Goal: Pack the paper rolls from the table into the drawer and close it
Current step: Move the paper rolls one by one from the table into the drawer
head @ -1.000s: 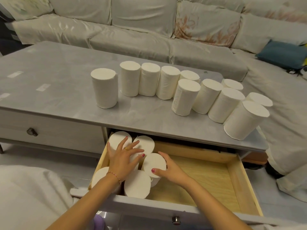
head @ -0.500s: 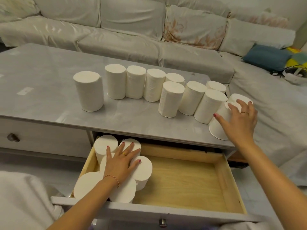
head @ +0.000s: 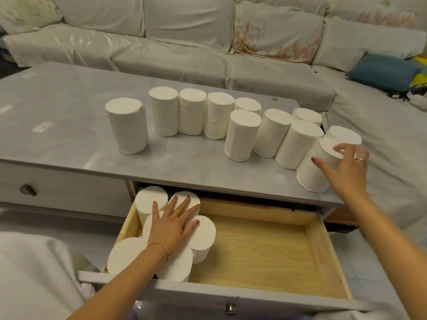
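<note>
Several white paper rolls [head: 191, 114] stand on the grey table [head: 69, 125] in a loose row, one apart at the left [head: 127, 125]. My right hand [head: 344, 169] grips the nearest roll at the table's right corner [head: 316, 167], which is tilted. The wooden drawer [head: 261, 245] under the table is pulled open. Several rolls [head: 203, 236] stand upright in its left part. My left hand [head: 173, 222] lies flat on their tops, fingers spread. The right part of the drawer is bare wood.
A covered sofa [head: 184, 42] runs behind and to the right of the table, with a blue cushion [head: 381, 70] on it. A second drawer with a dark knob [head: 27, 189] is shut at the left. White cloth [head: 34, 273] lies at lower left.
My right hand left the drawer, reached up to the table's right corner and closed on the nearest roll, tipping it. My left hand stays pressed on the rolls in the drawer.
</note>
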